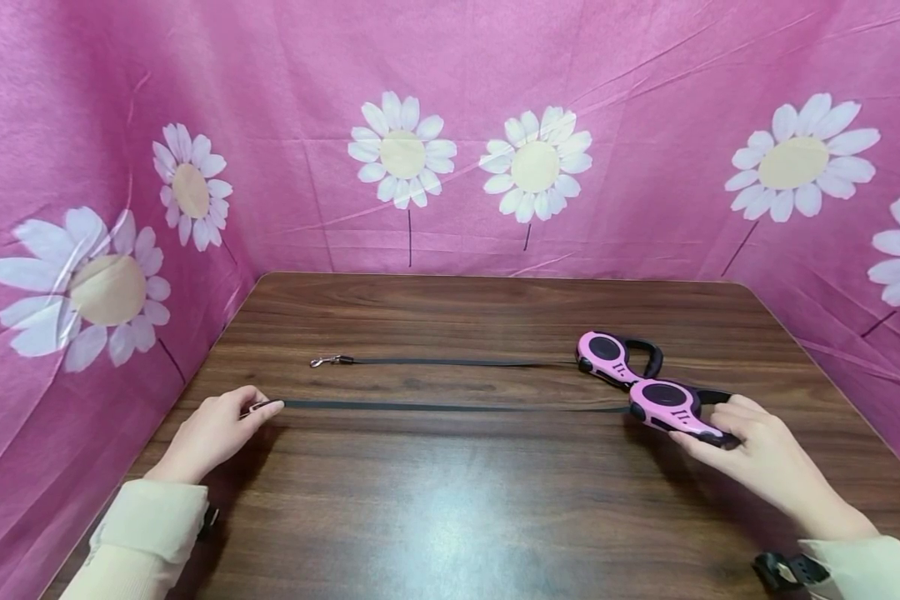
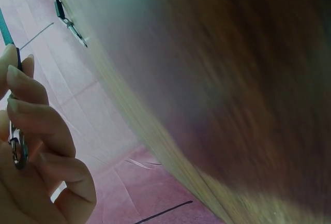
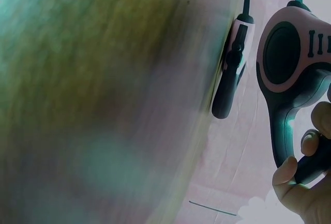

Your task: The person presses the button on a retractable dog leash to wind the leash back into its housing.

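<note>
Brown table (image 1: 495, 312): R hand (image 1: 765, 442) grips nearer leash (image 1: 663, 394) by handle (image 3: 282, 131), L hand (image 1: 213, 429) pinches clip end (image 2: 19, 152) (strap (image 1: 435, 407) btwn).

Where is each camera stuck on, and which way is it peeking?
Head: on the person's head, looking forward and down at the table and flowery cloth; left hand, right hand and both sleeves show.
Left wrist: looks along the left hand at the held leash's metal clip; part of that hand shows.
Right wrist: looks along the right hand at the held pink case; part of that hand shows.
Shared: head and right wrist both see the other pink case; head and left wrist both see the loose clip.
</note>
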Tool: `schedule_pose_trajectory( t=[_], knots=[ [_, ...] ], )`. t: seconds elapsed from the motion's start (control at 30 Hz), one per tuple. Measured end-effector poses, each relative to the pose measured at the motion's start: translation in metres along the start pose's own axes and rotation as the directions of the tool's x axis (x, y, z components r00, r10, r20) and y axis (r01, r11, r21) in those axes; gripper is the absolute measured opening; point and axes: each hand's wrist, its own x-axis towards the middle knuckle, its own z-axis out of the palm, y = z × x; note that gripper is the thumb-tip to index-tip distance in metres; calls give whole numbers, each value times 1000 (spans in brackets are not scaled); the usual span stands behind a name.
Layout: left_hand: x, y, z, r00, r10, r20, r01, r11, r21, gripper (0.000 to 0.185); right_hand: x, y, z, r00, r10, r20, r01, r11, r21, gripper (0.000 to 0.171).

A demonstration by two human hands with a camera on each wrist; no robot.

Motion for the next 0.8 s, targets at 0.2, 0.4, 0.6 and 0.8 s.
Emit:
schedule_pose_trajectory(
  t=[0.2, 0.4, 0.6, 0.8],
  knots=[
    [1, 0, 1, 1000, 11, -1, -11, 1000, -5, 35, 1, -2, 2, 1000, -20, 2, 20, 1000, 6, 45],
    [2, 2, 0, 1000, 16, -1, -16, 1000, -5, 33, 2, -2, 6, 999, -36, -8, 36, 999, 28, 42],
    [1, 5, 0, 1000, 30, -1, -30, 999, -10, 34, 3, -2, 8, 999, -34, -9, 34, 999, 27, 38],
    [1, 7, 0, 1000, 20, 2, -20, 1000, -6, 34, 4, -4, 9, 998, -56, -9, 56, 997, 45, 40]
  ],
)
